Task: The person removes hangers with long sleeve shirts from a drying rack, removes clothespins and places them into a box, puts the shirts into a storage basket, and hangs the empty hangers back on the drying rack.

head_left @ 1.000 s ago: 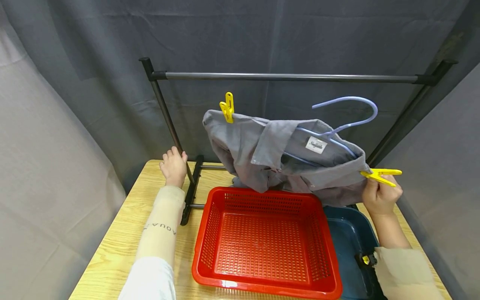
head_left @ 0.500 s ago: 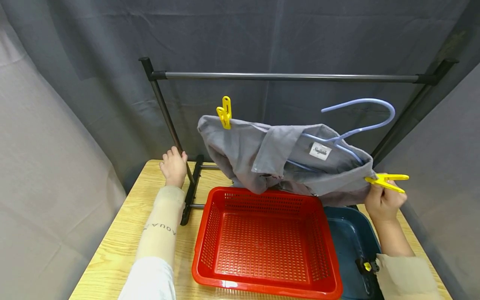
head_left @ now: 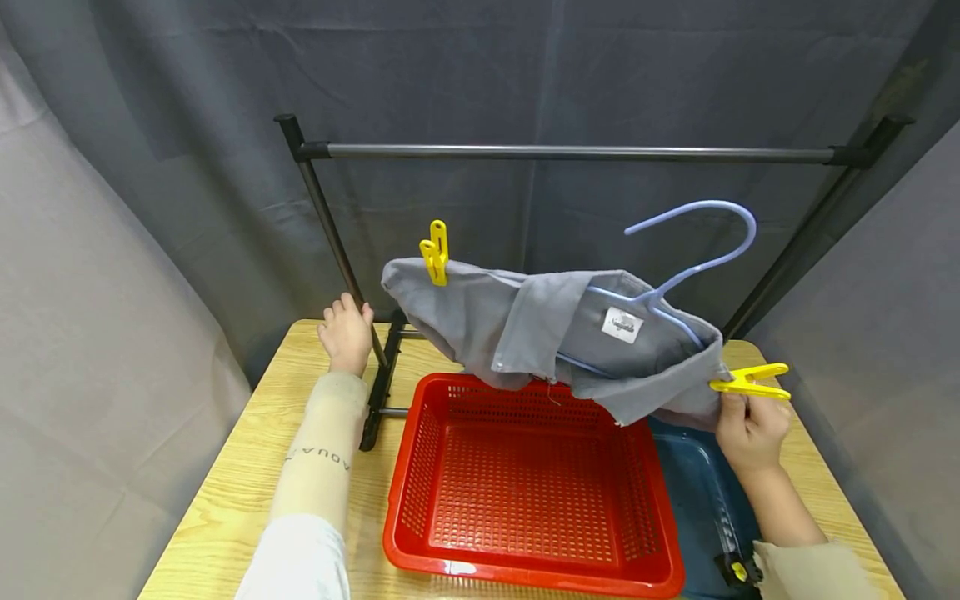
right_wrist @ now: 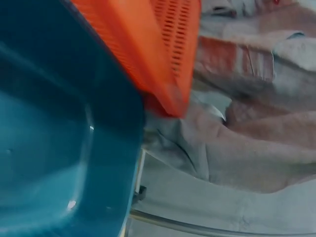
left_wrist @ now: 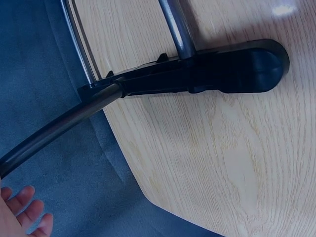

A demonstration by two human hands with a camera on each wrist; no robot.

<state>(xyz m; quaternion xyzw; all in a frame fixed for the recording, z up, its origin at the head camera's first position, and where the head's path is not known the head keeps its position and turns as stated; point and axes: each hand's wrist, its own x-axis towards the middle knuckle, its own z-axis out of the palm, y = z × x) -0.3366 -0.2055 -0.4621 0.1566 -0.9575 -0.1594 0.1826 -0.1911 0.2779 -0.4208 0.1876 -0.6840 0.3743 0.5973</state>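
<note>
A grey shirt (head_left: 536, 321) with a collar and white label hangs tilted on a lilac hanger (head_left: 705, 267), its left end higher than its right. My right hand (head_left: 756, 437) grips the shirt's right shoulder end, just under a yellow clothespin (head_left: 750, 382). Another yellow clothespin (head_left: 435, 252) clips the left shoulder. In the right wrist view the shirt (right_wrist: 237, 153) droops beside the basket; the right hand is outside that view. My left hand (head_left: 347, 335) stays at the rack's left post (head_left: 330, 217), fingers relaxed in the left wrist view and not wrapped around the post (left_wrist: 54, 131).
The metal rack's top bar (head_left: 577, 153) spans behind the shirt. A red perforated basket (head_left: 397, 533) stands in front, beside a dark teal basin (head_left: 678, 458) on the wooden table (head_left: 225, 508). A small black object with a yellow part (head_left: 738, 572) sits near the right sleeve.
The shirt, hanger and both clothespins have come lower with the right hand, and the shirt's front now overlaps the basket's back rim. The hook went right, then back left. The left hand stays put.
</note>
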